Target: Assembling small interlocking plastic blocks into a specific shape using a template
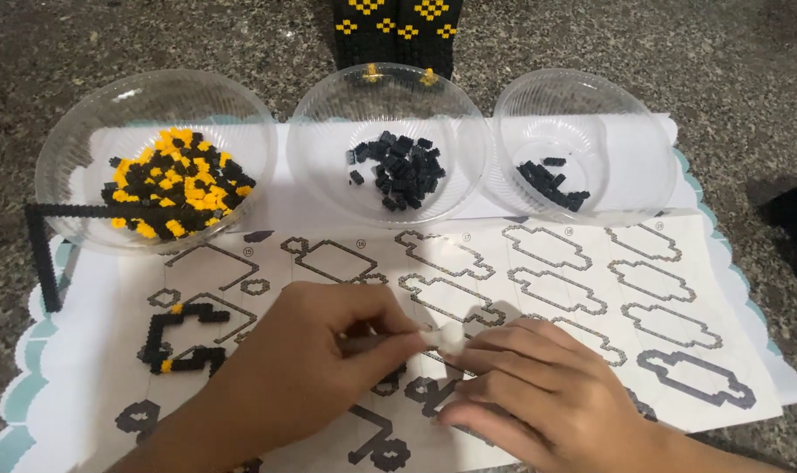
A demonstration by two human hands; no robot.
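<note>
The left hand (302,368) is curled shut, its fingertips pinching a small white piece (439,337) over the middle of the sheet (705,298). The right hand (547,394) meets it from the other side, fingers bent and closed on the same white piece, so the two hands touch at that spot. What the piece is, I cannot tell; it is small and blurred.

Under the hands lies the printed sheet, covered with grey outline shapes, on a white mat (17,412) with a scalloped edge. Just left of the left hand, a partly built black shape (181,337) with a few yellow dots sits on the sheet. Beyond the hands stand three clear bowls in a row: the left bowl (74,131) holds mixed yellow and black bricks, the middle bowl (328,114) black bricks, the right bowl (644,149) a few black ones. A black strip (41,254) rests along the mat's left side. All sits on a speckled stone bench (749,52).
</note>
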